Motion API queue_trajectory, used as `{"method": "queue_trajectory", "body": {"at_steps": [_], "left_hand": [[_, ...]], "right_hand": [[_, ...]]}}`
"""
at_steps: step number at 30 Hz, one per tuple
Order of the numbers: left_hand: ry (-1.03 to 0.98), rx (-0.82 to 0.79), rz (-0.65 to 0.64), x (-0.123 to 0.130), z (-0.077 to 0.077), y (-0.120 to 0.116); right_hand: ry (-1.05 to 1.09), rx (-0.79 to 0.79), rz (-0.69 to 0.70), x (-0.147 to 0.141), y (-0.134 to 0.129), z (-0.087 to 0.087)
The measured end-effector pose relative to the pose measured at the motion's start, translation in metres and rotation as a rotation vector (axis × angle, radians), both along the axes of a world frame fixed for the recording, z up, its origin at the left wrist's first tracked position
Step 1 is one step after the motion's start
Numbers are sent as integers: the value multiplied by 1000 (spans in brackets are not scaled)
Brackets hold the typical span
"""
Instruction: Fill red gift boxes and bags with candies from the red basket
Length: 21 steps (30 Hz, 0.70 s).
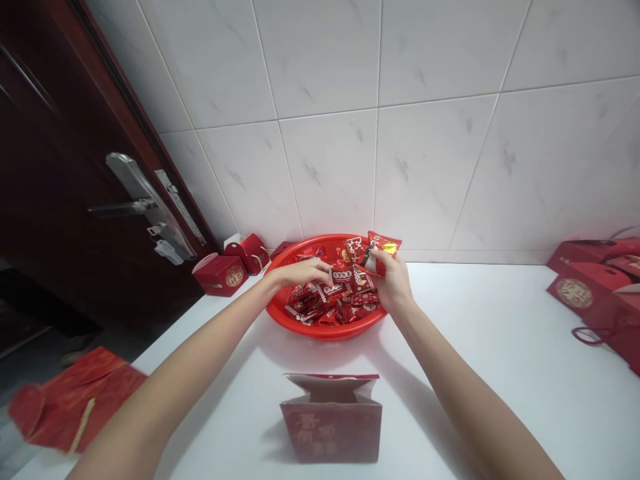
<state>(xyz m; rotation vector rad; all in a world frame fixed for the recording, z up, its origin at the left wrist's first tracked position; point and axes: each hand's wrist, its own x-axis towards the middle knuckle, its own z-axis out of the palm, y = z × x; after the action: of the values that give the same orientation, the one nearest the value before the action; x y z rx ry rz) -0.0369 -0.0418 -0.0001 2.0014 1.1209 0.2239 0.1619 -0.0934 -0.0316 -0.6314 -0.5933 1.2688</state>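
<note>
A red plastic basket (327, 335) on the white table holds many small red wrapped snack packets (345, 277). My left hand (307, 272) reaches over its left side, fingers bent down and pressed together among the packets; what lies under the fingertips is hidden. At the basket's right rim my right hand (394, 280) is closed on red snack packets (385, 245), one with a shiny gold patch; how many it grips I cannot tell. Nearer to me, a dark red paper gift box (331, 432) stands upright with its top open.
Closed red gift boxes (220, 275) stand against the wall at left. More red boxes (580, 293) with cord handles are at the right edge. An orange-red bag (83, 400) with a rope handle lies at the table's left edge. A dark door (60, 133) is beyond.
</note>
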Motion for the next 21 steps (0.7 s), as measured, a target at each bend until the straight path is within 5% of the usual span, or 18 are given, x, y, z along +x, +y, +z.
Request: {"method": "queue_trajectory", "body": {"at_steps": [13,21], "left_hand": [[49,78,-74,-11,17,-21],[-107,140,-72,-16,18,-26]], "right_hand": [[61,28,31,-1,2,0],[101,-59,30,0,-1,7]]}}
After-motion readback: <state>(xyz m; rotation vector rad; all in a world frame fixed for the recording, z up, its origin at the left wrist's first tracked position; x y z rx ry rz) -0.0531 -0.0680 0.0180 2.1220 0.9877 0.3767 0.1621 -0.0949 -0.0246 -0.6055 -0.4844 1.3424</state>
